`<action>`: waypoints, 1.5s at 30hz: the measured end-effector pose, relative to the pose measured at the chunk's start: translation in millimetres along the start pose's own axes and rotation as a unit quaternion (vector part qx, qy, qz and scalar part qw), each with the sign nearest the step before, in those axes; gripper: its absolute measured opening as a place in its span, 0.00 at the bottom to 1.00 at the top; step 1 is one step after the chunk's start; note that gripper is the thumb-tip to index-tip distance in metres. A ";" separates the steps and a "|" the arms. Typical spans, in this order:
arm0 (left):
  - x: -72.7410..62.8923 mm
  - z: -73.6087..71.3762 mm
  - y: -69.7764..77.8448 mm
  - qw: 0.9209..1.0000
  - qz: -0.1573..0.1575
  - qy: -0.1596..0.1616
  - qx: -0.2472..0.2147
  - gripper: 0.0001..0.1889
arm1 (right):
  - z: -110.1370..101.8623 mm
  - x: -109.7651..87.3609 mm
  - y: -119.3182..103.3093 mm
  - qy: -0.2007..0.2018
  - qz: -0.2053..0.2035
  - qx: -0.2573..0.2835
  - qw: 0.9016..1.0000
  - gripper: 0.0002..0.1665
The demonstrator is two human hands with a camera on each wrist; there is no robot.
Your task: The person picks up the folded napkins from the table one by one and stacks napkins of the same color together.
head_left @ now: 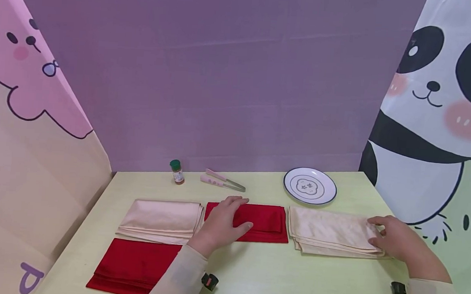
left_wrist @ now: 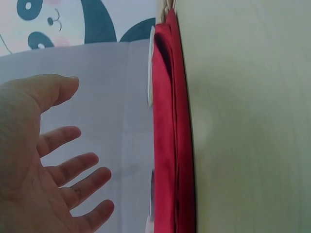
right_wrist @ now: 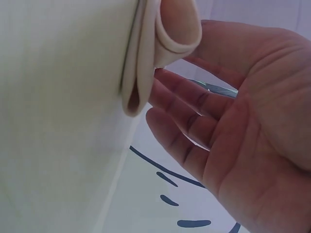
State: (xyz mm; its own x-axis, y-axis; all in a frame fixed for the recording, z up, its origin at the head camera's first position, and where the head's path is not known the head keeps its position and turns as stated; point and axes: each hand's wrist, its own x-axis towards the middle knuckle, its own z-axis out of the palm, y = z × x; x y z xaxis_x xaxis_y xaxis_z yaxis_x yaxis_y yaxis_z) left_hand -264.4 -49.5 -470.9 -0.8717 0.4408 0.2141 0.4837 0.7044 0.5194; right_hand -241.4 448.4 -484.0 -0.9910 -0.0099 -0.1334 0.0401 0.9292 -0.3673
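My left hand (head_left: 224, 221) hovers over the left part of a folded red cloth (head_left: 264, 224) in the middle of the table. In the left wrist view its fingers are spread apart, with nothing held, beside the stacked red layers (left_wrist: 167, 131). At the right, my right hand (head_left: 397, 240) touches the right end of a folded cream satin cloth (head_left: 332, 231), thumb and fingertips apart on it. Up close in the right wrist view, the cream cloth's end (right_wrist: 177, 29) loops upward against the thumb, which partly hides behind it. The other fingers (right_wrist: 177, 141) are loosely bent near the edge.
Another folded cream cloth (head_left: 162, 217) lies at the left, and a second red cloth (head_left: 133, 265) in front of it. Along the back stand a green-capped jar (head_left: 177, 172), pink-handled tongs (head_left: 222, 181) and a white plate (head_left: 310, 186). A purple backdrop rises behind the table.
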 end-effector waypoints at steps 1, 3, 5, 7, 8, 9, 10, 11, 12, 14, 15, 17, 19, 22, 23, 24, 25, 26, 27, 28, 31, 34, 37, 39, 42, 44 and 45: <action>0.4 1.3 2.1 1.000 0.002 -0.003 0.001 0.36 | 0.3 0.2 0.5 0.000 -0.001 0.000 1.000 0.38; 1.2 4.1 5.9 1.000 0.007 -0.009 0.003 0.36 | 0.7 0.5 1.3 0.000 -0.004 -0.003 1.000 0.37; 2.0 7.5 8.9 1.000 0.013 -0.015 0.008 0.35 | 1.1 0.6 2.0 -0.001 -0.008 -0.007 1.000 0.36; 3.0 11.6 11.3 1.000 0.021 -0.018 0.009 0.35 | 1.4 0.6 2.8 -0.003 -0.014 -0.009 1.000 0.36; 3.3 13.7 12.2 0.999 0.022 -0.021 0.009 0.35 | 1.4 0.6 3.1 -0.004 -0.017 -0.009 1.000 0.35; 3.7 16.2 13.0 0.999 0.022 -0.023 0.010 0.35 | 1.3 0.6 3.7 -0.005 -0.021 -0.010 1.000 0.35; 4.2 18.7 13.7 0.999 0.023 -0.026 0.010 0.35 | 1.0 0.4 4.1 -0.007 -0.024 -0.010 1.000 0.35; 4.7 21.2 14.6 0.999 0.023 -0.028 0.009 0.35 | 1.0 0.2 4.6 -0.007 -0.027 -0.010 1.000 0.34; 5.2 23.5 15.7 0.999 0.024 -0.032 0.010 0.35 | 0.7 -0.1 5.0 -0.008 -0.030 -0.010 0.999 0.34; 6.0 27.8 18.4 0.999 0.025 -0.039 0.010 0.35 | 0.8 -0.9 6.1 -0.012 -0.034 -0.010 0.999 0.33; 6.5 30.1 19.8 0.999 0.027 -0.041 0.011 0.34 | 0.7 -1.4 6.4 -0.014 -0.034 -0.010 0.999 0.33; 7.3 33.9 23.0 0.998 0.033 -0.044 0.016 0.33 | 0.9 -3.1 6.9 -0.017 -0.037 -0.011 0.999 0.32; 8.1 37.9 25.6 0.998 0.039 -0.046 0.027 0.33 | 0.8 -5.4 7.0 -0.018 -0.040 -0.012 0.999 0.31; 9.0 43.6 28.8 0.997 0.048 -0.052 0.041 0.32 | 0.2 -8.9 6.6 -0.015 -0.048 -0.015 0.999 0.28; 9.3 45.4 29.8 0.996 0.051 -0.055 0.043 0.32 | -0.1 -10.0 6.3 -0.015 -0.050 -0.015 0.998 0.28; 9.7 46.9 30.8 0.996 0.054 -0.058 0.044 0.31 | -0.3 -10.8 6.1 -0.016 -0.051 -0.016 0.998 0.28; 10.0 48.2 31.9 0.996 0.058 -0.061 0.043 0.31 | -0.4 -11.6 5.9 -0.017 -0.051 -0.017 0.998 0.28; 10.3 49.5 33.0 0.995 0.060 -0.064 0.040 0.30 | -0.5 -11.9 5.9 -0.020 -0.050 -0.018 0.998 0.28; 10.5 50.6 34.1 0.995 0.063 -0.066 0.037 0.29 | -0.5 -12.3 5.8 -0.025 -0.047 -0.017 0.998 0.28; 11.0 51.7 35.1 0.995 0.064 -0.069 0.035 0.29 | -0.6 -12.9 5.4 -0.030 -0.043 -0.018 0.998 0.29; 12.0 55.1 37.7 0.995 0.065 -0.077 0.017 0.28 | -0.4 -15.1 5.6 -0.041 -0.040 -0.017 0.998 0.31; 13.2 59.6 39.3 0.994 0.065 -0.083 0.002 0.28 | -1.0 -18.3 4.8 -0.047 -0.045 -0.014 0.998 0.32; 14.7 62.9 41.7 0.994 0.072 -0.085 -0.007 0.27 | -2.6 -21.4 2.5 -0.054 -0.048 -0.009 0.997 0.33; 15.6 64.3 43.5 0.993 0.078 -0.085 -0.009 0.26 | -3.7 -23.6 0.5 -0.059 -0.045 -0.004 0.997 0.33; 17.2 66.7 45.7 0.993 0.080 -0.090 -0.013 0.26 | -4.3 -27.5 -1.9 -0.059 -0.049 0.002 0.997 0.33; 18.5 68.8 46.8 0.992 0.078 -0.093 -0.015 0.25 | -4.1 -29.4 -2.0 -0.057 -0.050 0.005 0.997 0.33; 19.2 69.7 47.5 0.992 0.077 -0.094 -0.016 0.25 | -3.9 -30.2 -1.2 -0.056 -0.052 0.008 0.997 0.33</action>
State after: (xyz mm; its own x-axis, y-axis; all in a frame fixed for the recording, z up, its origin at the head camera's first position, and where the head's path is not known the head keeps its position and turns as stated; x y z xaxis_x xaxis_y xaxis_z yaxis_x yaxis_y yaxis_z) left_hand -252.7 31.2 -499.8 -0.7558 0.6404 0.1369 0.6052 0.6031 0.5196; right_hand -212.1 449.0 -475.9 -0.9694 -0.1486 -0.1952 -0.0601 0.9152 -0.3984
